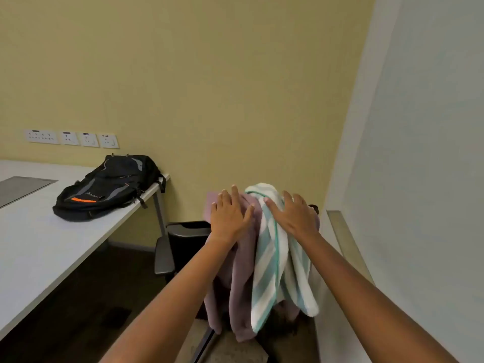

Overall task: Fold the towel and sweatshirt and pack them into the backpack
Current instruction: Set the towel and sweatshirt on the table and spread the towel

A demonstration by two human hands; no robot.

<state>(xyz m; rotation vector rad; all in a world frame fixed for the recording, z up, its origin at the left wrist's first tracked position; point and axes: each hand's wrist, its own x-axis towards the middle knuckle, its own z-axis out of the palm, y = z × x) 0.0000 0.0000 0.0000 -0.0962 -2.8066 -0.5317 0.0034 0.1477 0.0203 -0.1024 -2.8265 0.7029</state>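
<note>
A mauve sweatshirt point(242, 271) and a white towel with teal stripes point(272, 260) hang side by side over something dark, likely a chair back, at centre right. My left hand point(230, 217) lies flat on top of the sweatshirt, fingers spread. My right hand point(293, 213) rests flat on the towel, fingers apart, gripping nothing. A black backpack point(110, 187) with grey and orange trim lies closed on the white table point(39, 244) at the left, near its far corner.
A black bin point(188, 239) stands on the floor below the table's end, beside a grey table leg point(159, 224). Wall sockets point(70, 138) sit above the table. A white wall point(419, 179) closes the right side. Dark floor lies under the table.
</note>
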